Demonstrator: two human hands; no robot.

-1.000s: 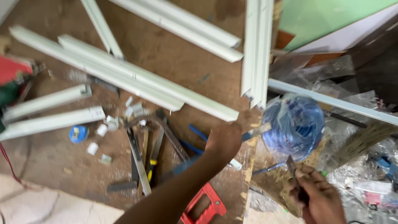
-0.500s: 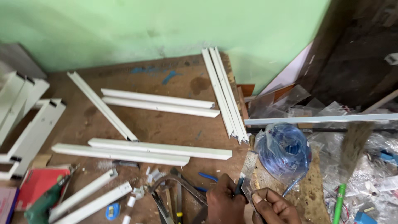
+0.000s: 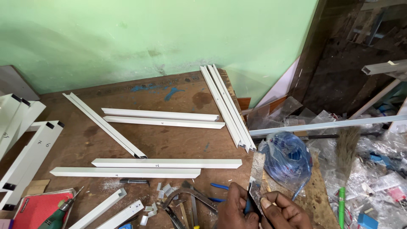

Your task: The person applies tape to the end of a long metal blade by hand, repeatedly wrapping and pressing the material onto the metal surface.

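Observation:
At the bottom edge my left hand and my right hand meet over the table's right end. My left hand grips a small blue-handled tool. Its flat grey metal blade sticks up between the hands. My right thumb and fingers pinch the blade's lower part. Just beyond the hands lies a coil of blue wire in a clear plastic bag.
Several white metal channel pieces lie across the brown wooden table, with more stacked at the left. Pliers and metal shears, small white offcuts, a green drill and a red book lie near the front. A broom and plastic clutter are at the right.
The view has lifted from the tabletop to the green wall. My left hand pulled back from the blue wire bag, and both hands came together at the bottom on the tool.

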